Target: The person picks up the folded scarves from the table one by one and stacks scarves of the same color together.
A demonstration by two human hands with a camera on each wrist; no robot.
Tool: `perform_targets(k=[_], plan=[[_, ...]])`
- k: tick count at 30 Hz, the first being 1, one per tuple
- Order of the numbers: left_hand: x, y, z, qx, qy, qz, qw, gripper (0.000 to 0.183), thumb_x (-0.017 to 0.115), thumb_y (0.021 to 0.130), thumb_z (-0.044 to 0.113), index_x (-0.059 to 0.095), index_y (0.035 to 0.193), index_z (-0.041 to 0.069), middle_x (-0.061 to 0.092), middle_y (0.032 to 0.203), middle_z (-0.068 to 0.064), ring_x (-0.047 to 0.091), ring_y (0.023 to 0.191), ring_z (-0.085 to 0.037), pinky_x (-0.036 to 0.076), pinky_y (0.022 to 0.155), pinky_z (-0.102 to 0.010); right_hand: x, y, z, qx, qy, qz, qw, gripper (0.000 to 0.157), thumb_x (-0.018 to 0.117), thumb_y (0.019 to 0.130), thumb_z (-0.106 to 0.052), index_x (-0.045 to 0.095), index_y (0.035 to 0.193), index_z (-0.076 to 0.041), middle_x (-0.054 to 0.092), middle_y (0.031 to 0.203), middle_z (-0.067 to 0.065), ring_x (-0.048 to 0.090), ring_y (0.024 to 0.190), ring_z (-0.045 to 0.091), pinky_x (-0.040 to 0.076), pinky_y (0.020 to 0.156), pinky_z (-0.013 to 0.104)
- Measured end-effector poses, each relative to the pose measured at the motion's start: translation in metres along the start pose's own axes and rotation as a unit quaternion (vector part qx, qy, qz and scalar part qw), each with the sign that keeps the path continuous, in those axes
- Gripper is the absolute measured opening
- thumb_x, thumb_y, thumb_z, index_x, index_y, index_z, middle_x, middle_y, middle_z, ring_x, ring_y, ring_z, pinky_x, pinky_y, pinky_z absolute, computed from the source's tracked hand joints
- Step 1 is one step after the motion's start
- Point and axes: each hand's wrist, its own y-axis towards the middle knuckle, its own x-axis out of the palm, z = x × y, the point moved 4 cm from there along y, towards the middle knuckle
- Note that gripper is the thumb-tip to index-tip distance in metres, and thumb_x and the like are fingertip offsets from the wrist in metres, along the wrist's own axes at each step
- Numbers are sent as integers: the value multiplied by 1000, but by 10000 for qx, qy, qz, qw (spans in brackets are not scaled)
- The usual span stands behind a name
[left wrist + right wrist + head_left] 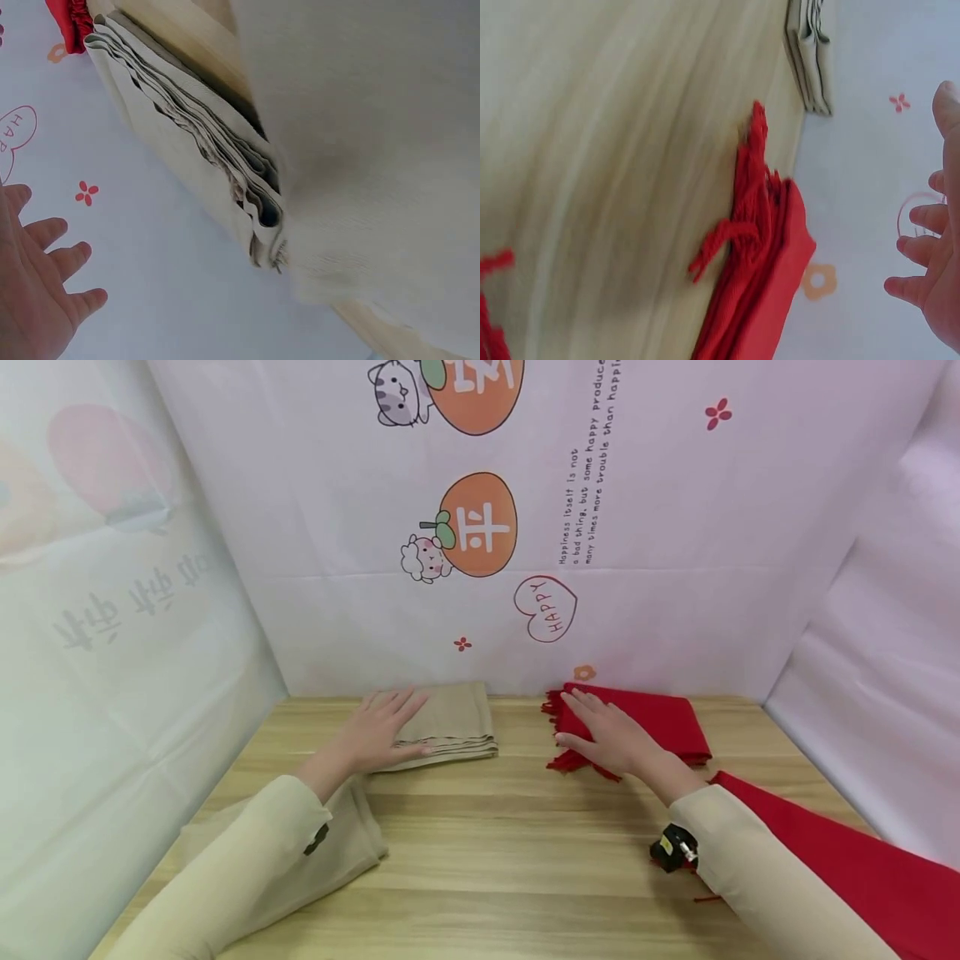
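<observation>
At the back left of the table lies a beige cloth (453, 712), folded into a layered stack. My left hand (375, 733) is over its left part, fingers straight and spread. The left wrist view shows a gap between that hand (37, 281) and the stacked folds (176, 124). To the right, a folded red scarf (667, 720) has fringe along its left end. Above that end is my right hand (609, 737), flat with fingers extended. In the right wrist view, this hand (937, 274) is apart from the scarf (761, 277). Neither hand holds anything.
A second beige cloth (341, 843) lies partly under my left forearm. Another red fringed scarf (847, 852) spreads at the right, partly hidden by my right sleeve. The wooden table (487, 843) meets a printed white sheet (337, 610) at the back, with white sheets at both sides.
</observation>
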Motion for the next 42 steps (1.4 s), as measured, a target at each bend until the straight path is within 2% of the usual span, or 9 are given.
perform_targets(k=[4, 9, 13, 20, 26, 31, 35, 39, 42], plan=[[2, -10, -6, -141, -145, 5, 9998, 87, 54, 91, 62, 21, 156, 14, 24, 157, -16, 23, 142, -34, 14, 112, -60, 6, -4, -12, -106, 126, 44, 9999, 80, 60, 92, -50, 28, 153, -8, 29, 154, 19, 29, 139, 39, 28, 108, 58], [0, -26, -14, -250, -222, 50, 9994, 86, 55, 90, 62, 26, 154, 12, 29, 154, -19, 28, 140, -38, 18, 109, -62, 10, -9, -34, -497, 228, 233, 9982, 78, 63, 92, -46, 32, 151, -6, 35, 151, 18, 36, 135, 37, 34, 105, 55], [-6, -41, -21, -407, -338, 98, 9986, 88, 56, 89, 63, 29, 153, 10, 32, 152, -21, 33, 136, -42, 19, 107, -65, 14, -10, -51, -747, 311, 243, 9964, 78, 63, 92, -46, 31, 151, -5, 38, 150, 17, 38, 135, 35, 35, 105, 52], [-16, -69, -36, -808, -514, 212, 9952, 88, 55, 89, 64, 30, 152, 8, 36, 150, -20, 39, 130, -45, 27, 105, -63, 21, -9, -77, -835, 531, 123, 9950, 77, 59, 94, -50, 29, 153, -11, 38, 151, 12, 39, 135, 32, 36, 105, 50], [-15, -98, -48, -987, -712, 293, 9921, 80, 55, 93, 58, 33, 151, 8, 38, 148, -23, 41, 127, -48, 32, 101, -64, 30, -10, -98, -974, 695, 135, 9927, 74, 57, 94, -52, 32, 152, -14, 41, 149, 10, 42, 133, 28, 38, 105, 46], [-12, -124, -61, -1421, -665, 158, 9875, 81, 54, 93, 57, 38, 146, -1, 40, 144, -28, 39, 127, -50, 33, 101, -63, 39, -9, -117, -922, 921, 39, 9915, 74, 58, 93, -53, 31, 153, -19, 42, 149, 9, 42, 133, 26, 39, 104, 44], [-10, -144, -74, -1826, -730, -32, 9805, 83, 52, 94, 59, 38, 145, -5, 39, 143, -31, 37, 127, -52, 32, 100, -65, 46, -6, -133, -1143, 1069, 20, 9877, 72, 58, 95, -47, 30, 153, -15, 41, 149, 9, 42, 133, 26, 38, 105, 44], [-6, -163, -84, -1991, -816, -52, 9766, 82, 53, 94, 57, 41, 141, -9, 42, 140, -32, 41, 123, -53, 36, 95, -65, 54, -1, -149, -1318, 1143, -21, 9847, 67, 58, 97, -42, 34, 151, -10, 42, 148, 10, 43, 133, 26, 38, 106, 42], [-4, -175, -93, -2139, -781, -27, 9737, 80, 54, 94, 56, 44, 138, -10, 47, 134, -33, 47, 116, -54, 40, 88, -66, 60, 2, -160, -1237, 1218, -124, 9847, 66, 56, 97, -46, 36, 150, -11, 44, 147, 8, 44, 132, 24, 38, 105, 41]])
